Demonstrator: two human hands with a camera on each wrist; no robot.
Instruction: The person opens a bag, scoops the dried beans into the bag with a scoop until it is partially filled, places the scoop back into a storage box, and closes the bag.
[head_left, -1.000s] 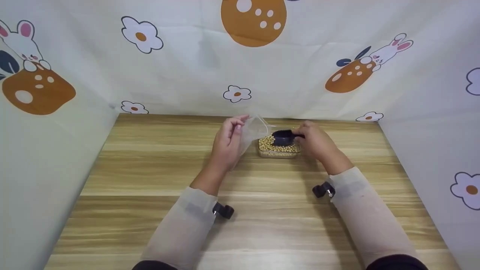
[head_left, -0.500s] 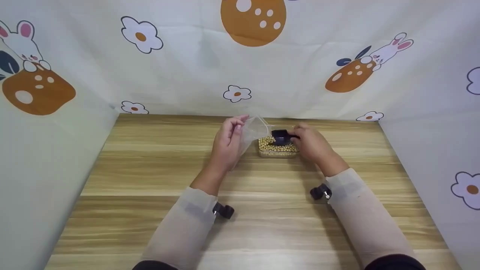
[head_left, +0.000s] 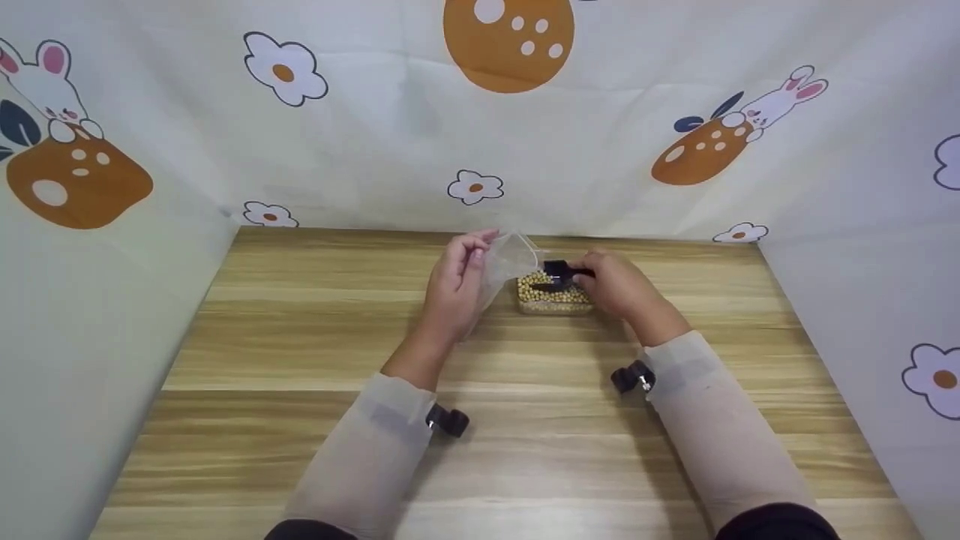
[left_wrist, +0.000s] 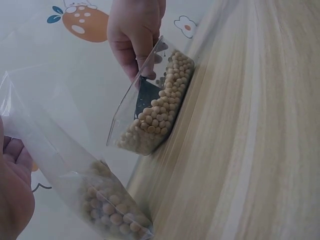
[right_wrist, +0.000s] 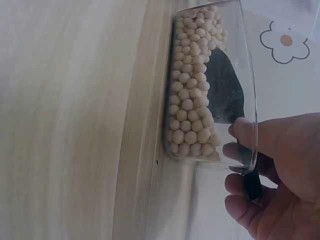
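Observation:
My left hand (head_left: 454,289) grips a clear plastic bag (head_left: 511,259) by its upper part, the mouth facing the container. Some soybeans (left_wrist: 112,212) lie in the bottom of the bag in the left wrist view. Just right of it stands a clear rectangular container (head_left: 555,308), well filled with soybeans (head_left: 529,283). My right hand (head_left: 619,285) holds a black scoop (head_left: 556,271) by its handle, thumb and fingers around it. In the right wrist view the scoop's blade (right_wrist: 223,90) is inside the container, tilted, its edge among the beans.
The wooden table (head_left: 525,450) meets a patterned cloth wall (head_left: 360,165) right behind the container. Cloth walls also close off the left and right sides. A black camera mount sits on each sleeved wrist.
My right hand has shifted slightly left with the scoop, which has turned from an upward-facing bowl to a tilted, edge-on pose in the beans. The left hand and bag have stayed put.

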